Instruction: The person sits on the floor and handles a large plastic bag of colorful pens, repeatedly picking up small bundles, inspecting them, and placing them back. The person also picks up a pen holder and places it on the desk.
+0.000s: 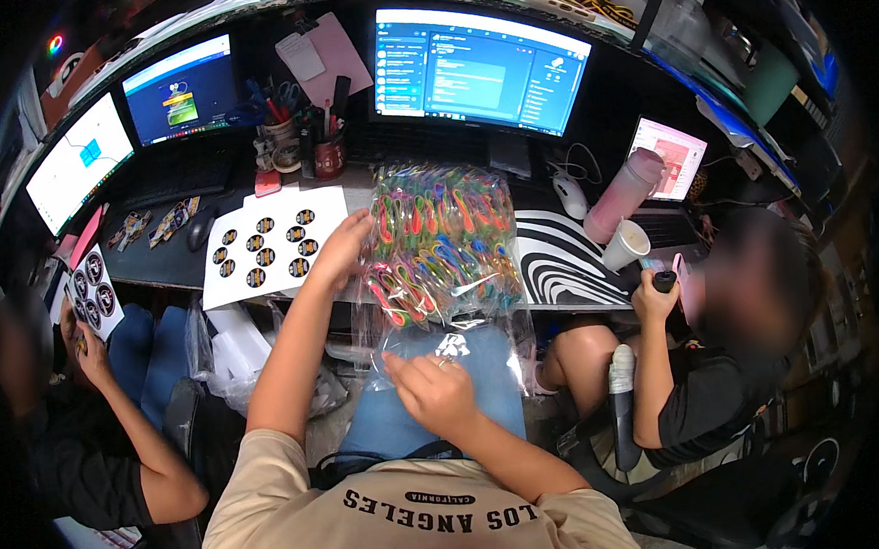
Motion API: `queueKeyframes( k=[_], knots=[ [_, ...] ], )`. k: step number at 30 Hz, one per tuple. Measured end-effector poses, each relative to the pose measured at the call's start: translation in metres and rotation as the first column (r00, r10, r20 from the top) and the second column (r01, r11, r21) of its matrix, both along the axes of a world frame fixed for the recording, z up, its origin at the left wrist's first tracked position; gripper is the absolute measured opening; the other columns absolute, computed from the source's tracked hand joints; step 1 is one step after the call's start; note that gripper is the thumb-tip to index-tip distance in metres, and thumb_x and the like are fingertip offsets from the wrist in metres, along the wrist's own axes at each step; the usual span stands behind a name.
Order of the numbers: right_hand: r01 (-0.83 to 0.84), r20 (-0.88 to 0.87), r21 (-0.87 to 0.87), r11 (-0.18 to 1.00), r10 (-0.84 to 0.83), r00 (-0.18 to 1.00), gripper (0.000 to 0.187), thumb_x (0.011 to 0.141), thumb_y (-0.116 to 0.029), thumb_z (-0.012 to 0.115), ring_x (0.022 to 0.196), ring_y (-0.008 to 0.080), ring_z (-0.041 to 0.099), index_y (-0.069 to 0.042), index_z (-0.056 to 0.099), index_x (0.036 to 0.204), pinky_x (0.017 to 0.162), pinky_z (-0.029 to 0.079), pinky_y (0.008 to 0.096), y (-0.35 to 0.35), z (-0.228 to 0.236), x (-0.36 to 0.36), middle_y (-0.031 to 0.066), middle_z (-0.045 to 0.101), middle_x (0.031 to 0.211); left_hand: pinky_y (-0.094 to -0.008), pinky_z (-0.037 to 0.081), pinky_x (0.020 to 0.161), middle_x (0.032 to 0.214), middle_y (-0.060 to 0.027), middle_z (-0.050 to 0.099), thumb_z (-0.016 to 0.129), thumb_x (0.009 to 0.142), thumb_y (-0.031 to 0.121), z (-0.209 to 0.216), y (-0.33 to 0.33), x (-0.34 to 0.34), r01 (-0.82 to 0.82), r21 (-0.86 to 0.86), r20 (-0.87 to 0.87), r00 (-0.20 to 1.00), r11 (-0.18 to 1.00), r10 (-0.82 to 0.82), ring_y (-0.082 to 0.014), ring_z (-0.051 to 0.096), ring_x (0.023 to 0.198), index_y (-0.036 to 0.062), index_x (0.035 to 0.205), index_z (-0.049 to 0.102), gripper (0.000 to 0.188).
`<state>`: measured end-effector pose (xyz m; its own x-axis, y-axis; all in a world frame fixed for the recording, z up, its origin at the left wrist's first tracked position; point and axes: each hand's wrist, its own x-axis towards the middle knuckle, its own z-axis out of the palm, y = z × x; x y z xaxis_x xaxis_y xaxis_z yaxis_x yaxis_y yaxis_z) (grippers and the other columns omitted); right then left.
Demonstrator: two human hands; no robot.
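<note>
A clear plastic bag point(441, 247) lies across the desk's front edge, its lower end hanging over my lap. Inside it are rows of looped, multicoloured cords or bands in red, green, yellow and blue. My left hand point(346, 247) grips the bag's left side, with part of the fingers hidden against the plastic. Lower down, my right hand point(432, 393) is closed with curled fingers on the loose, empty end of the bag.
Left of the bag lies a white sheet of round black stickers point(261, 244). To the right are a white paper cup point(627, 246), a pink tumbler point(626, 195) and a mouse point(570, 197). A person sits on each side, one holding a sticker sheet point(96, 294). Monitors point(481, 72) stand behind.
</note>
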<state>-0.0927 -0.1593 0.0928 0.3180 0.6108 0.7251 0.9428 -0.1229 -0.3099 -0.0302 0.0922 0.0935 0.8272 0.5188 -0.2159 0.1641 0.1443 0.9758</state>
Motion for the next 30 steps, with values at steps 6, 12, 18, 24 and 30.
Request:
queueKeyframes(
  k=[6,12,18,24,30],
  knots=[
    [-0.241,0.032,-0.022,0.97,0.242,0.97,0.034,0.077,-0.009,0.066,0.068,0.0225,0.058,-0.005,0.067,0.111,0.066,0.051,0.0343,-0.019,-0.024,-0.02,0.0078,0.056,0.079,-0.044,0.041,0.103,0.148,-0.0129,0.039,0.04,0.103,0.039,-0.021,-0.054,-0.056,0.0,-0.243,0.263,0.963,0.97,0.066,-0.023,0.045,0.128,0.0103,0.151,0.026,0.057],
    [-0.21,-0.045,-0.056,0.976,0.208,0.977,0.033,0.081,-0.002,0.059,0.104,0.0347,0.062,-0.001,0.064,0.113,0.093,0.05,0.0424,-0.045,-0.045,-0.021,0.0189,0.063,0.108,-0.0483,0.04,0.1,0.152,-0.0088,0.033,0.04,0.102,0.045,-0.03,-0.075,-0.086,0.096,-0.461,0.381,0.919,0.882,0.099,-0.0241,0.042,0.13,0.0138,0.153,0.017,0.065],
    [0.194,-0.247,-0.192,0.962,-0.238,0.939,0.042,0.087,-0.003,0.054,0.13,0.0452,0.042,0.0,0.053,0.129,0.108,0.035,0.0495,-0.049,-0.034,0.001,0.027,0.045,0.139,-0.0502,0.037,0.101,0.154,-0.0062,0.028,0.042,0.1,0.049,-0.027,-0.084,-0.101,0.189,-0.469,0.424,0.905,0.863,0.032,-0.0241,0.044,0.125,0.0218,0.155,0.014,0.068],
    [0.214,-0.408,-0.018,0.977,-0.202,0.89,0.082,0.083,-0.02,0.068,0.14,0.0464,0.025,-0.005,0.024,0.15,0.113,0.026,0.0497,-0.021,-0.029,0.01,0.0278,0.019,0.154,-0.0534,0.032,0.103,0.158,-0.0007,0.02,0.041,0.099,0.051,-0.022,-0.082,-0.113,0.202,-0.437,0.377,0.926,0.876,-0.025,-0.0225,0.04,0.127,0.0244,0.156,0.006,0.072],
    [0.316,-0.385,-0.152,0.937,-0.35,0.854,0.099,0.073,-0.029,0.079,0.139,0.0518,0.019,-0.012,0.022,0.152,0.112,0.024,0.0536,0.011,-0.021,0.02,0.0308,0.013,0.154,-0.0503,0.032,0.104,0.157,-0.0008,0.022,0.041,0.1,0.051,-0.024,-0.084,-0.111,0.223,-0.422,0.393,0.918,0.879,-0.044,-0.0221,0.042,0.125,0.0247,0.156,0.001,0.074]
  ],
)
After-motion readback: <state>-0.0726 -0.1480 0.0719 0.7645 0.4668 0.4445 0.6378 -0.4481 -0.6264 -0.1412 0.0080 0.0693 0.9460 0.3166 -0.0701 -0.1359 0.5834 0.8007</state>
